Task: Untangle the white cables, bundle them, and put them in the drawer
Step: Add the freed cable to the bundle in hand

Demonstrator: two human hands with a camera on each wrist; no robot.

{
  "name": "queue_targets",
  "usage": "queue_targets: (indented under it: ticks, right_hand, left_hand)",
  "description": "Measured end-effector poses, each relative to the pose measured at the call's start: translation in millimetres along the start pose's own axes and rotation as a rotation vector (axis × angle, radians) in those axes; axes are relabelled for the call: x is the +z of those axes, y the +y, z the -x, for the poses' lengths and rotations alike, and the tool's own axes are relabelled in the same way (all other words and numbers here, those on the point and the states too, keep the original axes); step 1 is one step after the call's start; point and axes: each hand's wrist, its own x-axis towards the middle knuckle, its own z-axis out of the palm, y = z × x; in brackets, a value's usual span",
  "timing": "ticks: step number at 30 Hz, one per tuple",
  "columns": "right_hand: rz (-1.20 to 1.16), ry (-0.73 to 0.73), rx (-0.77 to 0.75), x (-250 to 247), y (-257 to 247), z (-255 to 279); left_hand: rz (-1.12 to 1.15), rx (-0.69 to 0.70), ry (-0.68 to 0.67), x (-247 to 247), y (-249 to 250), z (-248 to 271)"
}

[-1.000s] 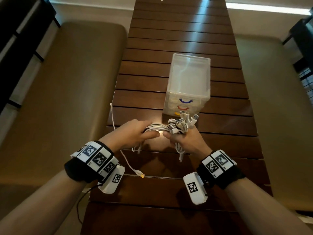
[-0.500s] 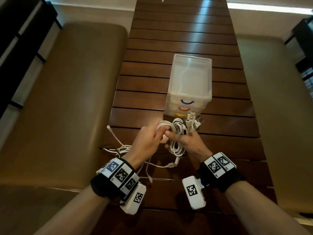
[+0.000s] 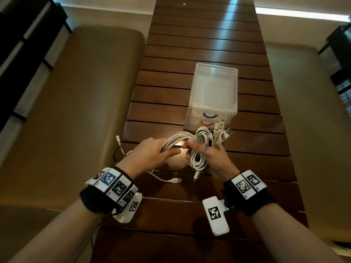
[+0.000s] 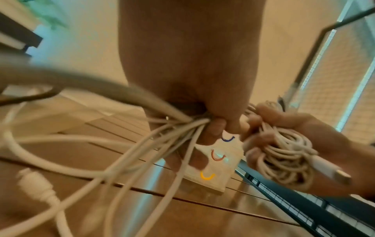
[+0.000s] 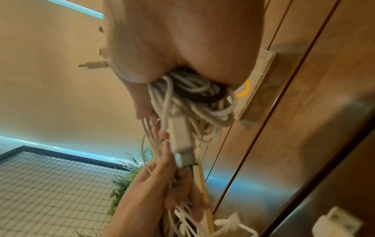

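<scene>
My right hand (image 3: 206,151) grips a coiled bundle of white cables (image 3: 199,149) upright above the wooden table (image 3: 190,44), with several plugs (image 3: 221,132) sticking out of its top. The coil (image 4: 284,157) fills that fist, and a USB plug (image 5: 182,144) hangs from it. My left hand (image 3: 153,154) holds several strands (image 3: 174,142) running into the coil, pinched in its fingers (image 4: 215,128). Loose cable tails (image 3: 165,180) trail onto the table and over its left edge. The clear plastic drawer unit (image 3: 214,95) stands just beyond the hands, all drawers closed, with blue, red and yellow handles.
Tan padded benches (image 3: 79,103) run along both sides of the narrow slatted table. Dark metal-framed furniture (image 3: 28,35) stands at the far left and far right. A potted plant (image 5: 129,173) and a wire mesh panel show in the right wrist view.
My left hand pulled back toward me with the strands, then came forward again to the coil. The loop in my right hand has grown, and loose tails shifted on the table.
</scene>
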Motion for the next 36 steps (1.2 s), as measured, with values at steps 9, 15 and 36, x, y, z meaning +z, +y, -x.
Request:
queue_targets:
  ticks: [9,15,36]
  right_hand:
    - [0.059,-0.034,-0.004,-1,-5,7]
    - [0.179,-0.123,-0.085,10,-22,1]
    - [0.54,-0.117,-0.125,-7,-19,-2]
  left_hand:
    - [0.239,-0.041,-0.121,-21,-31,26]
    - [-0.05,-0.305,-0.329,-66,-60,30]
    - [0.077,0.154,-0.162,-21,6,-5]
